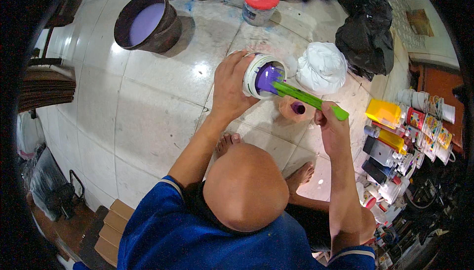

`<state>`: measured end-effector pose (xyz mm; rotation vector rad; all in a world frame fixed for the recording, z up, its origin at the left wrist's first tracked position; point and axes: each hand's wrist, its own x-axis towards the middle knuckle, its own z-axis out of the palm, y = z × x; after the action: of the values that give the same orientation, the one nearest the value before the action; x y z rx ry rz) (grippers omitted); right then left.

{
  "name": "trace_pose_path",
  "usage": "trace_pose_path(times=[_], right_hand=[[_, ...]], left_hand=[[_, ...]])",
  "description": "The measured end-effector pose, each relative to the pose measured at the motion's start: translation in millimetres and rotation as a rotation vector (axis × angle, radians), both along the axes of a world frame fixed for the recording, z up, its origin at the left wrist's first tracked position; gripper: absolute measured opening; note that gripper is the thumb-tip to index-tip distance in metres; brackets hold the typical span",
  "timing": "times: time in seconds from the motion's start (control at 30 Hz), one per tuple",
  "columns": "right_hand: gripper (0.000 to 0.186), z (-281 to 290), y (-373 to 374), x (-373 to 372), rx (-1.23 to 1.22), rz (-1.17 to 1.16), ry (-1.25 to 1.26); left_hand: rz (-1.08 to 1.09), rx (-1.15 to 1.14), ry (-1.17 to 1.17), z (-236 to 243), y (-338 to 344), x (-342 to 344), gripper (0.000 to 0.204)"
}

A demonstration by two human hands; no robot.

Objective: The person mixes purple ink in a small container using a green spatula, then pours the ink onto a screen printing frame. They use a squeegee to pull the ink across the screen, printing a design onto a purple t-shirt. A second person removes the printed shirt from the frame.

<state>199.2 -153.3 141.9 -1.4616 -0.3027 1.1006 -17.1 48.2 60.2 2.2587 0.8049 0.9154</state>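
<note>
At the far edge of the floor stands a round white plastic tub with a red lid (pixel 260 5), wearing a grey-blue label band. In my left hand (pixel 229 85) I grip a small white round container (pixel 253 75) smeared with purple paint. To my right lie yellow rectangular boxes (pixel 383 112), dark flat cartons (pixel 376 157) and, I think, small colourfully labelled jars (pixel 430 128).

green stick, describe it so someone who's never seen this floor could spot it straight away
Start at the pale tiled floor and find the small white tub tilted in the left hand. The green stick runs from the tub's purple paint to the right hand. Nothing else nearby is long, flat and bright green.
</note>
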Motion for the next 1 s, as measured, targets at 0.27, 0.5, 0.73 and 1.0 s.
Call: trace_pose_path(times=[0.27, 0.5, 0.73, 1.0], right_hand=[[0.022, 23.9, -17.8, 16.8, -0.061, -0.044, -0.091], [0.022, 49.5, -15.8, 27.3, -0.018, 0.019, -0.198], [0.024, 77.6, -6.2, 33.8, -0.119, 0.054, -0.376], [0.026, 108.2, 0.9, 36.5, -0.184, 0.105, -0.563]], left_hand=[[0.026, -0.12, -0.036, -7.5, -8.5, 2.5, 0.109], [0.004, -0.167, -0.121, -9.9, -12.9, 9.5, 0.109], [0.006, -0.301, -0.137, -10.7, -22.3, 12.0, 0.111], [-0.002, -0.339, -0.163, -11.2, -25.9, 11.8, 0.112]])
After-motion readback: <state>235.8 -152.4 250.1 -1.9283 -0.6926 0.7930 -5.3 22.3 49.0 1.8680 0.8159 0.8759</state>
